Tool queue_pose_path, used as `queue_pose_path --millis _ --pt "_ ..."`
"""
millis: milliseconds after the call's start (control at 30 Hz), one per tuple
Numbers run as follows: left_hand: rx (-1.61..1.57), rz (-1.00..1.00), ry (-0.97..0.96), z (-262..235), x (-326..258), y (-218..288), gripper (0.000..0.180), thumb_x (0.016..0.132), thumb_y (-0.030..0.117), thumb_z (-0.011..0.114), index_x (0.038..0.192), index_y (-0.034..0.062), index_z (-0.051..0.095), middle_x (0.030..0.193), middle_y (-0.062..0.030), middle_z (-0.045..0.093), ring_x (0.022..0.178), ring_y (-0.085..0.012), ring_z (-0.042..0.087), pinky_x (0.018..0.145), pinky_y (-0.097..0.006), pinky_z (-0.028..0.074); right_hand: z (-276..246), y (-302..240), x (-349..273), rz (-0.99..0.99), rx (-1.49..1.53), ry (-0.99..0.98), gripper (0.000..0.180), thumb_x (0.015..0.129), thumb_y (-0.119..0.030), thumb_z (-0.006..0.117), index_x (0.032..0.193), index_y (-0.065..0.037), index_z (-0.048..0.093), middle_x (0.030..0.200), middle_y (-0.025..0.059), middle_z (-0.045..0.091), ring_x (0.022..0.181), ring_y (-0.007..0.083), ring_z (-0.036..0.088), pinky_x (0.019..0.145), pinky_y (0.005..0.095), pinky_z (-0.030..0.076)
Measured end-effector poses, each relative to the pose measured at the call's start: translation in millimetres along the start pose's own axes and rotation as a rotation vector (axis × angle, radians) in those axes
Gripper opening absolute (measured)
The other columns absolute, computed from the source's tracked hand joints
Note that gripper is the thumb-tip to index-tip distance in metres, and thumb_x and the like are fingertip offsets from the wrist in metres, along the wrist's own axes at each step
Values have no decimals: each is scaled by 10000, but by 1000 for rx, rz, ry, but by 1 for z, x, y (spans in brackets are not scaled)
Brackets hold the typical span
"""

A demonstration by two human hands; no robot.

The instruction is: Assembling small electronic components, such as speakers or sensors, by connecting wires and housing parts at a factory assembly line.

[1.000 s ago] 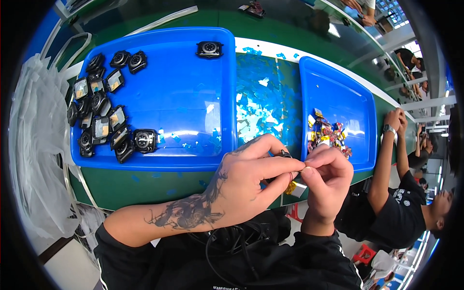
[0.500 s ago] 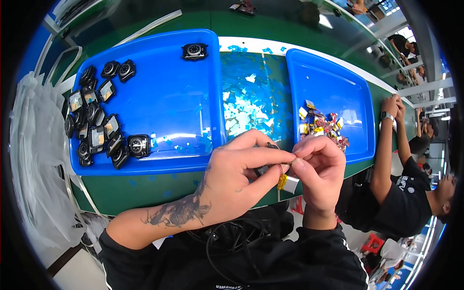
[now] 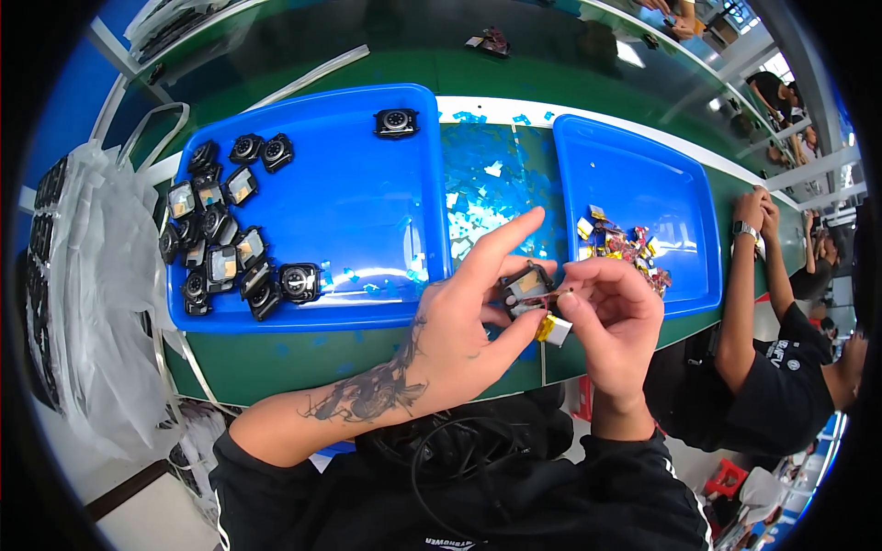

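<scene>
My left hand (image 3: 464,326) is closed around a black square watch case (image 3: 527,283), its open inner side facing up. The index finger is lifted off the case and points away from me. My right hand (image 3: 614,335) pinches thin dark red wires (image 3: 549,297) between thumb and index finger, right beside the case. A small silver battery with yellow tape (image 3: 555,329) hangs below the pinch, next to my left thumb. Whether the wires still join the case is too small to tell.
On the left, a blue tray (image 3: 367,207) holds several watch cases (image 3: 220,266). A smaller blue tray (image 3: 634,174) at right holds a pile of batteries (image 3: 625,243). Blue film scraps (image 3: 473,207) litter the green table between them. A co-worker's arm (image 3: 735,294) rests at far right.
My left index finger has lifted away from the pinch, and the case between my hands has come into fuller view. The whole scene has shifted slightly right and down.
</scene>
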State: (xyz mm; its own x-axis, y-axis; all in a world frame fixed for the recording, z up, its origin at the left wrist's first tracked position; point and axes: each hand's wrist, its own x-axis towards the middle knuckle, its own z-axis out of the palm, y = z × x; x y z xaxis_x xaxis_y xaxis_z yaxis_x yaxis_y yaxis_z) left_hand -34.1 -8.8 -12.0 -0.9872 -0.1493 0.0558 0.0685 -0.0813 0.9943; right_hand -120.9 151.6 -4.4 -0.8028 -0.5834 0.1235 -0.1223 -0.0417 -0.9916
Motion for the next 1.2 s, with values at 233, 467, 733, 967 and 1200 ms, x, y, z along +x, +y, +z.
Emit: queue_pose_path --millis 233,467,733,967,1200 --pt "-177 -58 -36 -2 2 3 740 843 -94 601 1466 85 245 1330 -153 506 1188 -191 553 955 -318 489 3 -4 2 28 37 46 274 852 89 648 1103 36 550 908 57 632 779 58 602 652 173 465" --pt "-156 -34 -51 -3 4 1 665 861 -88 592 1425 54 269 1297 -163 528 1188 -192 555 966 -316 478 4 2 2 -77 -160 76 293 828 84 673 1086 14 554 885 36 619 691 29 551 610 170 438" --pt "-156 22 23 -1 7 -7 433 886 -85 555 1253 41 365 1216 -215 619 1133 -225 614 931 -339 519 10 9 6 -156 -389 60 357 797 98 685 1102 -4 532 923 46 609 791 60 578 621 180 462" --pt "-289 -70 49 -5 4 0 419 896 -81 545 1247 42 351 1173 -193 626 1087 -205 625 903 -312 517 12 -5 13 46 -220 -49 413 802 87 678 1172 -35 539 907 25 620 793 66 603 609 195 500" --pt "359 579 403 -34 -3 31 258 828 8 667 1078 -34 612 968 -159 645 841 -237 674 715 -332 546 -6 -2 167 101 -227 -217 331 820 -86 697 1112 -18 556 818 28 688 684 60 578 576 201 449"
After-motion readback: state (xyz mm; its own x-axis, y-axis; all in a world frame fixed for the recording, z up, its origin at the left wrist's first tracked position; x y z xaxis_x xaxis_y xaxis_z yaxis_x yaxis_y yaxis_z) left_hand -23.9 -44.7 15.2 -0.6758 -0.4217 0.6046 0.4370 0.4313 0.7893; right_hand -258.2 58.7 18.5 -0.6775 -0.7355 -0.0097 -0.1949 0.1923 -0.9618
